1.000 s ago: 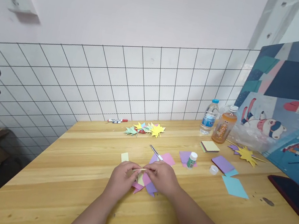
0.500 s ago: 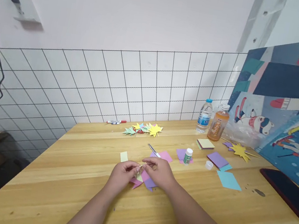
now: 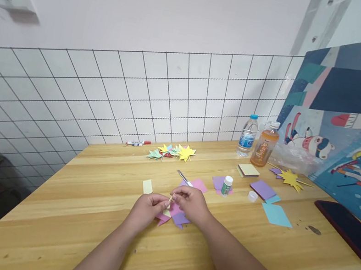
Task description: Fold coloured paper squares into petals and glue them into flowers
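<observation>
Fingertips of my left hand (image 3: 149, 208) and my right hand (image 3: 192, 203) meet over the near middle of the table, both pinched on a small pale yellow paper strip (image 3: 172, 197). Most of the strip is hidden by the fingers. Below them lie pink and purple folded paper pieces (image 3: 180, 219), partly covered by my hands. A pale yellow paper slip (image 3: 147, 187) rests just beyond my left hand. Past my right hand, a craft knife (image 3: 184, 178) lies with its handle on pink paper (image 3: 200, 185).
A small glue bottle (image 3: 226, 186) stands on purple paper, its white cap (image 3: 252, 196) beside it. Paper leaves (image 3: 184, 153) lie at the back. Right are a water bottle (image 3: 247, 136), an orange drink bottle (image 3: 265, 144), a blue sheet (image 3: 276, 214) and a phone (image 3: 351, 235).
The camera view has shifted slightly. My right fingers have shifted a little around the pale yellow strip; both hands stay pinched together.
</observation>
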A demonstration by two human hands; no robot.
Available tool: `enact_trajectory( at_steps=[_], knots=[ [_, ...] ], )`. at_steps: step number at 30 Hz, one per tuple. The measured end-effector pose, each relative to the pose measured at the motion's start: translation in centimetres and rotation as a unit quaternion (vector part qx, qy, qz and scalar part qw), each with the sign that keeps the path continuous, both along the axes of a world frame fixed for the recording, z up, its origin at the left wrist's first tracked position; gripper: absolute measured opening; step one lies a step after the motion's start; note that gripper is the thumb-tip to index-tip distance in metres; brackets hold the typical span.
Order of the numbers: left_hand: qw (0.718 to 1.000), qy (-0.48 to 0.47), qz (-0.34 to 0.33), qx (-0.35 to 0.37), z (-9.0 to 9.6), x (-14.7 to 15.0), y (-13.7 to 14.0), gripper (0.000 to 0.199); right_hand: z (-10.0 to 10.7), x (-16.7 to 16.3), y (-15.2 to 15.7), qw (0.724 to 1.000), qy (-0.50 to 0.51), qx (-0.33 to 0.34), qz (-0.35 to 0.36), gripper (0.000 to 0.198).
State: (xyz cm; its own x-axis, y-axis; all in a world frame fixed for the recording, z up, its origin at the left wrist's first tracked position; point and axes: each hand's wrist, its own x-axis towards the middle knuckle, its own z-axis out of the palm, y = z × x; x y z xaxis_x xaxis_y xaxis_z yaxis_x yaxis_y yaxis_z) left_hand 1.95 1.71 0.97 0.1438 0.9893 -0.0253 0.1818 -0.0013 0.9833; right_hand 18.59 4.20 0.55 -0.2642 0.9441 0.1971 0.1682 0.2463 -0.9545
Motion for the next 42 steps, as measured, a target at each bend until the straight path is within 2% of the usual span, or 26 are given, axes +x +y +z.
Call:
enact_trajectory(
  at_steps=[3, 5, 10, 13, 17, 20, 24, 28, 29, 31, 33, 35, 37, 42],
  knots=[
    [1.0, -0.017, 0.006, -0.006, 0.2, 0.1, 0.0, 0.037, 0.1, -0.4, -0.3, 0.995, 0.044, -0.086, 0.021, 0.021],
    [1.0, -0.026, 0.011, -0.008, 0.2, 0.1, 0.0, 0.037, 0.2, -0.6, -0.4, 0.991, 0.068, -0.109, 0.028, 0.023],
    [0.999, -0.038, -0.01, -0.023, -0.1, 0.1, -0.1, 0.033, 0.4, -0.6, -0.5, 0.996, 0.075, -0.036, 0.02, 0.016],
    [0.998, -0.044, -0.011, -0.036, -0.2, -0.1, -0.1, 0.032, 0.8, -0.6, -0.5, 0.997, 0.072, -0.021, 0.021, 0.015],
    [0.994, -0.083, 0.054, -0.055, -0.1, -0.3, 0.1, 0.035, 1.0, -0.5, -0.7, 0.999, 0.048, -0.021, 0.004, 0.02],
    [0.99, -0.103, 0.088, -0.035, -0.2, -0.4, 0.3, 0.036, 0.6, -0.7, -0.8, 0.999, -0.011, -0.031, -0.008, 0.019],
    [0.989, -0.107, 0.098, -0.025, 0.0, -0.3, 0.2, 0.037, 0.2, -1.0, -0.7, 1.0, -0.002, -0.025, -0.002, 0.015],
    [0.991, -0.088, 0.105, -0.008, 0.3, -0.1, 0.1, 0.04, 0.9, -0.7, -0.7, 0.999, -0.003, -0.043, -0.014, 0.016],
    [0.991, -0.086, 0.104, -0.006, 0.3, 0.0, 0.1, 0.041, 1.2, -0.5, -0.8, 0.999, -0.017, -0.02, -0.034, 0.015],
    [0.99, -0.089, 0.108, -0.005, 0.3, -0.1, 0.1, 0.042, 1.8, 0.1, -1.1, 0.988, -0.04, 0.082, -0.125, 0.012],
    [0.988, -0.083, 0.131, 0.0, 0.3, -0.2, 0.1, 0.041, 2.3, 0.8, -1.4, 0.94, -0.032, 0.209, -0.268, 0.018],
    [0.984, -0.064, 0.168, 0.01, 0.4, -0.4, 0.2, 0.038, 2.8, 1.5, -1.6, 0.871, -0.001, 0.285, -0.4, 0.043],
    [0.979, -0.048, 0.195, 0.017, 0.6, -0.7, 0.3, 0.037, 3.1, 2.1, -1.6, 0.828, 0.007, 0.289, -0.48, 0.064],
    [0.975, -0.065, 0.211, 0.002, 0.7, -1.3, 0.7, 0.039, 3.4, 3.2, -0.5, 0.811, -0.066, 0.191, -0.55, 0.088]
  ],
)
